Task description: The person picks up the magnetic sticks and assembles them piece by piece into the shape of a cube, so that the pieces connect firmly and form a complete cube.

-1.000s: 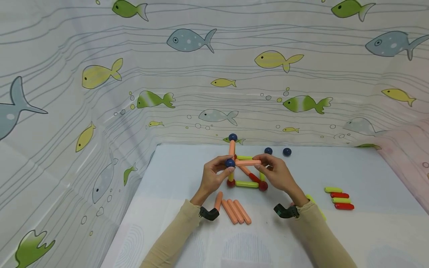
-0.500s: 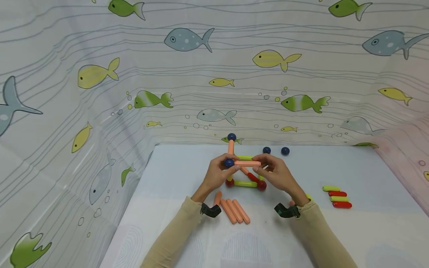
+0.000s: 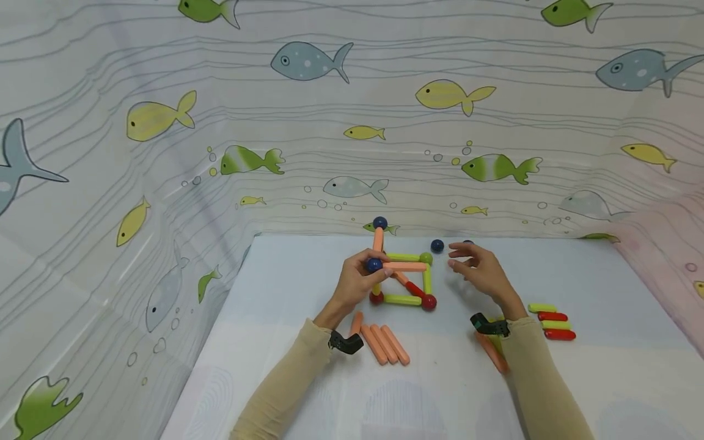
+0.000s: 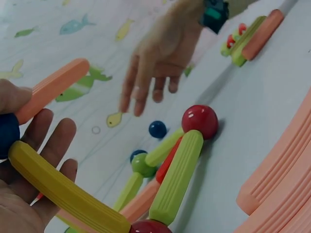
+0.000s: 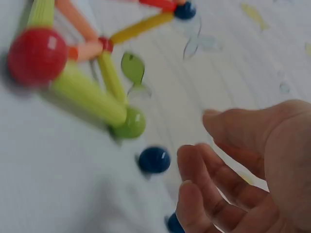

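Note:
My left hand (image 3: 352, 281) pinches a blue ball (image 3: 374, 265) together with the near end of a peach rod (image 3: 409, 267), which points right with its other end free. In the left wrist view a yellow rod (image 4: 68, 187) runs from that ball down to a red ball. They top a ball-and-rod frame with yellow-green rods (image 3: 403, 300), a red ball (image 3: 428, 302) and a green ball (image 3: 426, 258). Behind, another peach rod (image 3: 378, 239) rises to a blue ball (image 3: 380, 223). My right hand (image 3: 481, 272) hovers with nothing in it, near a loose blue ball (image 5: 154, 159).
Several peach rods (image 3: 379, 345) lie in front of the frame. Short green and red rods (image 3: 558, 334) lie in a stack at the right. Another peach rod (image 3: 491, 353) lies by the right sleeve. A fish-patterned sheet (image 3: 352, 122) rises behind the table.
My right hand has let go of the peach rod's free end and moved right, toward the loose blue balls. My left hand keeps its hold in nearly the same place.

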The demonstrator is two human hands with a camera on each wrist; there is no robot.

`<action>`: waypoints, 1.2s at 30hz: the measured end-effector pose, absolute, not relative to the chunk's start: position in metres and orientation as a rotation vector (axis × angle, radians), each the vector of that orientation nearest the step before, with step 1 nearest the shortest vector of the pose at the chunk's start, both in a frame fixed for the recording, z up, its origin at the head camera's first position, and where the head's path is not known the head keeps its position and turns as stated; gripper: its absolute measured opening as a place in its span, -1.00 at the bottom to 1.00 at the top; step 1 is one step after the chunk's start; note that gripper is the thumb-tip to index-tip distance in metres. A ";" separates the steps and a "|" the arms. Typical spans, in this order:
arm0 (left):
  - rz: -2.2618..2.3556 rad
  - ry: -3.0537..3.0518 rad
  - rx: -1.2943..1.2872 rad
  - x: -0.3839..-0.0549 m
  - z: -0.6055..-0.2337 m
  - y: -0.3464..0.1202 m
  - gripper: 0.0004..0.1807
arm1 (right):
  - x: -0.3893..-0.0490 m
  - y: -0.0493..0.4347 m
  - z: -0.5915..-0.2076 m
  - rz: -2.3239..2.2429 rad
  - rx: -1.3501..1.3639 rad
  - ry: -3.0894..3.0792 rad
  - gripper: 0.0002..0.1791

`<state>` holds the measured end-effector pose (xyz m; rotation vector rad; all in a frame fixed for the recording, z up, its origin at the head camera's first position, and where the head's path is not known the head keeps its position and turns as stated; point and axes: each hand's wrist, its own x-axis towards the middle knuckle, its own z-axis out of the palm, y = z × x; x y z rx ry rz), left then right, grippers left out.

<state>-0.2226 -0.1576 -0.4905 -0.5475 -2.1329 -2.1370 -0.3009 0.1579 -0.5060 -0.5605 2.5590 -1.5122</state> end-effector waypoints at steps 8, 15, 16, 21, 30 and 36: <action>-2.185 -2.113 -0.511 -0.224 -0.489 -0.164 -0.72 | -0.335 0.143 -0.514 -1.299 -0.552 2.739 -0.37; -2.207 -2.112 -0.504 -0.223 -0.489 -0.162 -0.67 | -0.358 0.125 -0.518 -0.907 -0.550 2.819 -0.36; -2.200 -2.116 -0.499 -0.222 -0.489 -0.162 -0.67 | -0.360 0.125 -0.521 -0.861 -0.545 2.814 -0.37; -2.196 -2.114 -0.498 -0.219 -0.490 -0.161 -0.71 | -0.359 0.127 -0.533 -0.738 -0.557 2.843 -0.52; -2.211 -2.106 -0.509 -0.219 -0.490 -0.159 -0.68 | -0.357 0.121 -0.536 -0.736 -0.683 2.832 -0.14; -2.240 -2.078 -0.517 -0.220 -0.492 -0.157 -0.69 | -0.357 0.116 -0.536 -0.721 -0.812 2.799 -0.45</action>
